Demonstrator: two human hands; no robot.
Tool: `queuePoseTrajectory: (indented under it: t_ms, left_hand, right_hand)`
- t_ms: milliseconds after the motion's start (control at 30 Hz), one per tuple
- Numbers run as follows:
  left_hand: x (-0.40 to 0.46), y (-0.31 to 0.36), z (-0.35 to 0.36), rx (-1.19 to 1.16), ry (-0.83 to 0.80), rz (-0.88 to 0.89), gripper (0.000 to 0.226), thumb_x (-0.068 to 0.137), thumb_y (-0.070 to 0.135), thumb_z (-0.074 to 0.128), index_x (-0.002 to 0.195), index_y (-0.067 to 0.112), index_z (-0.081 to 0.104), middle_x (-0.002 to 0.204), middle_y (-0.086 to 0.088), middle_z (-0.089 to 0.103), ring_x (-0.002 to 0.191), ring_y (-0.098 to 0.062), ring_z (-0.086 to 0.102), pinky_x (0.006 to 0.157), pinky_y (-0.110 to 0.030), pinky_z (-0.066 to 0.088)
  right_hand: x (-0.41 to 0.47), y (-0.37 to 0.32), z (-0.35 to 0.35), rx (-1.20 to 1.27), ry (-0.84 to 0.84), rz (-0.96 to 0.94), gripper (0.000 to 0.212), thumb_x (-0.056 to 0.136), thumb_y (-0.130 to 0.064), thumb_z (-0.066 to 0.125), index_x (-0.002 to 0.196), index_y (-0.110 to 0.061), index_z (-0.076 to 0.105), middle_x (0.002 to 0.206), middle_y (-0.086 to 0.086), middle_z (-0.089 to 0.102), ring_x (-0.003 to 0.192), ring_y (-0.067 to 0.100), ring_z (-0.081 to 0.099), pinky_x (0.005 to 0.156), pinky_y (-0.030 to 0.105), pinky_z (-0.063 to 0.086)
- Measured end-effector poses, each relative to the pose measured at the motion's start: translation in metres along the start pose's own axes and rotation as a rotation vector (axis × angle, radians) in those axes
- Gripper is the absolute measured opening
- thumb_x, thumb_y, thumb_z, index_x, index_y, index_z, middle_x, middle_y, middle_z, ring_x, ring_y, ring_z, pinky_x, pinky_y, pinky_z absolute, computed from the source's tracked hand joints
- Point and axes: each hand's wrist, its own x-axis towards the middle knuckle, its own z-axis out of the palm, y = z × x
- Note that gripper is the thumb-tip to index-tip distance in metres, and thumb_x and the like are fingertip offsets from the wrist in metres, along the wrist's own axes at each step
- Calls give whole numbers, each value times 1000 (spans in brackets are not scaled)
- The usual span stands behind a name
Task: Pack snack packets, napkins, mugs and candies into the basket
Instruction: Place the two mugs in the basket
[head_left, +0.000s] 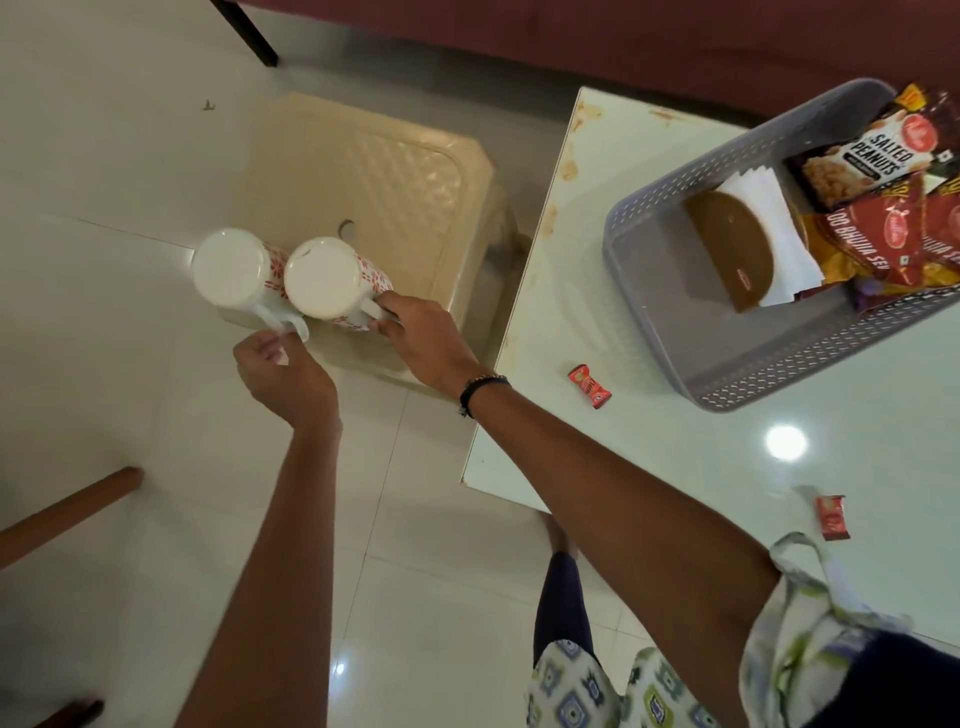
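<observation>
With snack packets (878, 208) and napkins (769, 218) already in the basket (675, 332) at 2 o'clock, your right hand (431, 343) pinches one mug (332, 278) handle at 9 o'clock, your left hand (283, 374) closes loosely at the other mug (234, 273), and two candies (589, 385) await on the table (597, 457).

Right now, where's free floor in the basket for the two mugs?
Free: the basket floor's near-left half, bordered by its left wall and front rim. Crowded: the far-right side, where napkins and snack packets pile up. Right hand grips one mug; left hand the other mug.
</observation>
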Motion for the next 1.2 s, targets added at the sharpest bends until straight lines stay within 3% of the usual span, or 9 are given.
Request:
queuePoseTrajectory:
  t_ms: [167,200,333,467,667,833,933,1100,1200]
  left_hand:
    - [13,0,4,48,-184,-39,18,86,19,55,101,9,58,94,5,64,91,-11,55,86,-24,44]
    - [13,2,6,33,-204,-42,7,88,17,53,90,14,58,87,11,62,88,-9,55,87,-25,44]
    - [9,10,8,-197,-307,-76,18,90,19,53,75,27,56,66,16,60,75,-5,56,81,-32,48]
    - [-20,27,17,-396,-398,-154,13,93,16,53,81,21,57,75,5,52,63,-3,49,66,-21,45]
    - [-123,59,35,-482,-684,-133,16,98,15,45,84,19,54,58,10,52,66,-5,56,81,-24,51]
    - [-216,86,68,-521,-922,-143,14,97,15,47,86,18,56,60,11,59,74,-6,63,85,-26,48]
    - [-254,93,95,-492,-1023,-153,11,96,14,48,89,13,56,59,12,63,73,-3,62,83,-25,49]
    - [-291,86,146,-406,-1011,-279,12,95,16,51,94,22,62,60,15,66,76,-3,61,84,-29,48]
    - [-297,77,171,-369,-951,-309,15,96,16,49,105,17,61,55,17,65,72,-1,60,83,-29,45]
  right_hand:
    - [-11,11,-9,18,21,-47,23,94,-13,53,113,-5,63,110,13,67,92,25,57,72,21,37]
    - [-14,12,-13,20,25,-59,22,94,-12,53,112,-4,63,109,14,67,86,23,55,68,17,36]
    - [-36,21,-36,31,67,-86,24,95,-14,54,115,-3,63,105,18,69,77,10,44,60,-4,34]
    - [-64,30,-64,39,155,-68,25,95,-18,54,116,-7,62,95,13,70,71,11,51,60,6,36]
    - [-130,47,-142,58,367,-2,18,97,-13,50,107,-5,62,85,-2,67,66,-10,57,60,-1,36]
    - [-188,74,-214,-137,559,7,18,97,-15,49,92,-1,59,75,6,63,65,2,52,56,2,35]
    - [-211,98,-244,-207,604,49,15,96,-13,51,92,1,57,78,12,65,62,12,52,50,14,37]
    - [-234,125,-269,-253,578,93,19,96,-16,50,96,2,57,93,13,68,74,16,58,56,2,42]
    - [-238,133,-273,-233,578,88,18,97,-15,50,92,1,57,86,10,68,70,17,59,55,11,45]
